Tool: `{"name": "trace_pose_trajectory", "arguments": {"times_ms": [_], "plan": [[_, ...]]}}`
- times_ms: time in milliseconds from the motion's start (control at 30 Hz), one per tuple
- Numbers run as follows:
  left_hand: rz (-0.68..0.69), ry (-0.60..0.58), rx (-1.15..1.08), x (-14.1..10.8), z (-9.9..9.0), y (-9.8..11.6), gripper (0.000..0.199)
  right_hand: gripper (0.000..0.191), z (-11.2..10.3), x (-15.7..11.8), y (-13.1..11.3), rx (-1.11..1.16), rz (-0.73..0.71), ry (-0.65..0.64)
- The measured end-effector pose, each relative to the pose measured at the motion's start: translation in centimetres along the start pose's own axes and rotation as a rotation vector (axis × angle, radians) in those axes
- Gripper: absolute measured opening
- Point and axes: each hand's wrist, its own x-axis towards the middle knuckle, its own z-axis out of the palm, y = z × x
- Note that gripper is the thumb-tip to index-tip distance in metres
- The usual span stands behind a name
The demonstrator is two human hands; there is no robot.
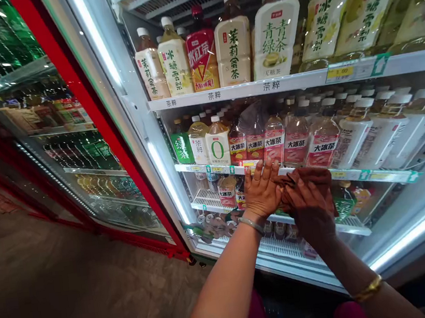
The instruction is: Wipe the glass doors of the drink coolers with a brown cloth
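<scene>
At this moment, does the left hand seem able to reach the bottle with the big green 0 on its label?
Probably yes. The bottle stands at the front of its shelf, a little beyond and to the left of the left hand, and nothing seems to block the way between them.

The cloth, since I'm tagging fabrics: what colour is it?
The cloth is reddish brown, clearest in the head view.
</scene>
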Motion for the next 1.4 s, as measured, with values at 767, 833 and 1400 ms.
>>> {"name": "trace_pose_trajectory", "arguments": {"times_ms": [767, 833, 1400], "plan": [[0.046, -0.206, -0.172, 0.2, -3.4, -2.0, 0.066, 0.062, -0.2, 4.6, -0.1, 0.139, 0.038, -0.146], [0.072, -0.211, -0.185, 0.1, -4.3, -2.8, 0.063, 0.063, 0.3, 4.6, -1.2, 0.13, -0.004, -0.118], [-0.099, -0.175, -0.098, -0.8, -5.8, -7.0, 0.075, 0.066, 1.8, 5.5, -3.4, 0.148, -0.339, -0.137]]}}
